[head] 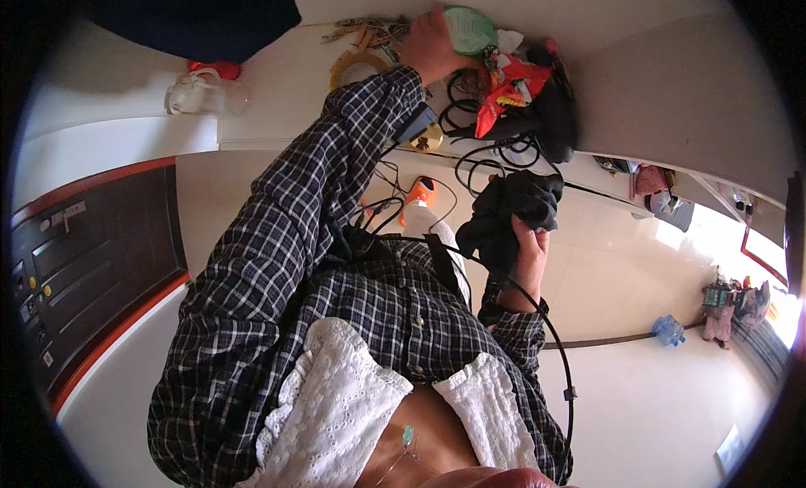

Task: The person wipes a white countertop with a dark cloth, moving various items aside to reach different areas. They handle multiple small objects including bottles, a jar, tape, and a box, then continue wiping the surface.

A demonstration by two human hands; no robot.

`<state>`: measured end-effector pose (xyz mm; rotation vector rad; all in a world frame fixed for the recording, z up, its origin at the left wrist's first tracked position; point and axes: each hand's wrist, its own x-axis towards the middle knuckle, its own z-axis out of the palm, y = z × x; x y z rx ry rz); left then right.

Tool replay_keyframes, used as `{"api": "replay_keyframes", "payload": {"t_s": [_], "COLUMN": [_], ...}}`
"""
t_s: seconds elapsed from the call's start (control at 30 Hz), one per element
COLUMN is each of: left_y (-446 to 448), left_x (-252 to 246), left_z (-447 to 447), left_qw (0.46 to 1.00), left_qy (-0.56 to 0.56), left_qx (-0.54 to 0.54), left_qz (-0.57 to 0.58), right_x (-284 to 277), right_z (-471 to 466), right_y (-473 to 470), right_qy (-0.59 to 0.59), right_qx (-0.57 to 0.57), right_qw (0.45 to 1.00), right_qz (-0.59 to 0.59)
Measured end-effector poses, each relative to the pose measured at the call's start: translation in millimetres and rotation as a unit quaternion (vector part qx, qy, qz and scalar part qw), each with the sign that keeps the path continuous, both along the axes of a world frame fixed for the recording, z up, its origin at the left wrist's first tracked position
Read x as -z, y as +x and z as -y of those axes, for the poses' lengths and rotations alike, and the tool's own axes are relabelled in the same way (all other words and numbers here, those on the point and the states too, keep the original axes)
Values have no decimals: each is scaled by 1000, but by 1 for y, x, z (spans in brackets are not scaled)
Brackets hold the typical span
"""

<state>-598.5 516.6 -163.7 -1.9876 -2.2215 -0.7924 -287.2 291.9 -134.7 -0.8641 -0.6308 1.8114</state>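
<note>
My left hand (pixel 433 47) reaches forward over a cluttered white surface, blurred, right beside a pale green plastic dish (pixel 471 31). Whether its fingers grip anything is hidden. A yellowish ring like a tape roll (pixel 343 69) lies left of that wrist, with several thin wooden pieces (pixel 362 33) behind it. My right hand (pixel 532 241), raised in front of my body, grips a bundle of black cloth (pixel 504 211). Beyond the bundle are coiled black cables (pixel 463 113), a red printed packet (pixel 511 94) and a long black object (pixel 555 126).
A round gold-coloured object (pixel 428 138) sits near the surface's front edge. Another black cable (pixel 557 343) runs past my right arm. A dark door with a red frame (pixel 94 286) stands left. A blue water bottle (pixel 667 330) is on the right, and orange shoes (pixel 422 191) are below.
</note>
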Motion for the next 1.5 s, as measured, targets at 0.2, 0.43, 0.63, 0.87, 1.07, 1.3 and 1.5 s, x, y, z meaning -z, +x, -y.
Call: {"api": "replay_keyframes", "payload": {"t_s": [0.2,0.43,0.63,0.87,1.07,1.3,1.5], "left_y": [-18,-2,33,36,16,28,25], "left_x": [-34,-92,-93,-87,-90,-87,-78], "left_z": [22,127,176,198,196,209,211], "left_qw": [995,995,984,981,986,975,946], "left_qy": [34,59,111,138,120,126,171], "left_qx": [40,85,130,137,114,138,114], "left_qz": [88,-12,49,1,-19,124,252], "right_x": [-2,-46,-39,-40,-32,-4,8], "right_z": [-14,-94,-92,-110,-70,-135,-99], "right_y": [-5,-74,-119,-126,-125,-126,-141], "right_qy": [5,420,645,478,615,3,-136], "right_qx": [33,98,85,27,13,-244,-335], "right_qw": [999,872,655,818,718,954,842], "right_qz": [11,232,384,319,326,-174,-400]}}
